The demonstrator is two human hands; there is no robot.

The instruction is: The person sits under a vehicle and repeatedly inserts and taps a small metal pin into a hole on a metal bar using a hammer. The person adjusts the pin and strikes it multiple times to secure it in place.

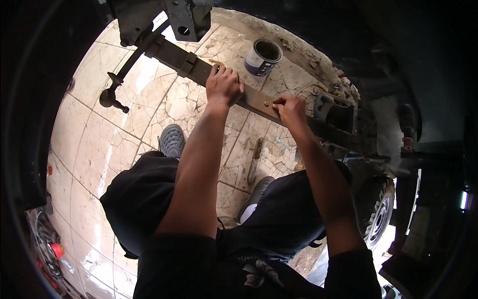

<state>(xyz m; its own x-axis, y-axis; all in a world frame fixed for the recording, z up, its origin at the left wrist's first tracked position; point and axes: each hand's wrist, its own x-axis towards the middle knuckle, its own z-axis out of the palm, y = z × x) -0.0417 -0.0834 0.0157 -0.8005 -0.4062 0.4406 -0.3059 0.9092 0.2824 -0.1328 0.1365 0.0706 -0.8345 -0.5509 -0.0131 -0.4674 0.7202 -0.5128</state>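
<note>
A long, rusty brown leaf spring (199, 70) runs slantwise from the upper left to the right in front of me. My left hand (225, 88) lies over its middle, with the fingers curled round the far edge. Farther right, my right hand (291, 110) is closed, thumb and fingertips pinched together at the spring's face. Whatever is between those fingertips is too small or hidden to make out. A small round bolt or pin head (266, 103) shows on the spring just left of the pinched fingers.
A tin can (256, 66) stands on the cracked tiles (164, 104) beyond the spring. A wire brush (256, 157) lies between my feet. A jointed steering rod (117, 87) hangs at left. Dark vehicle parts surround the view; a tyre (378, 212) stands at right.
</note>
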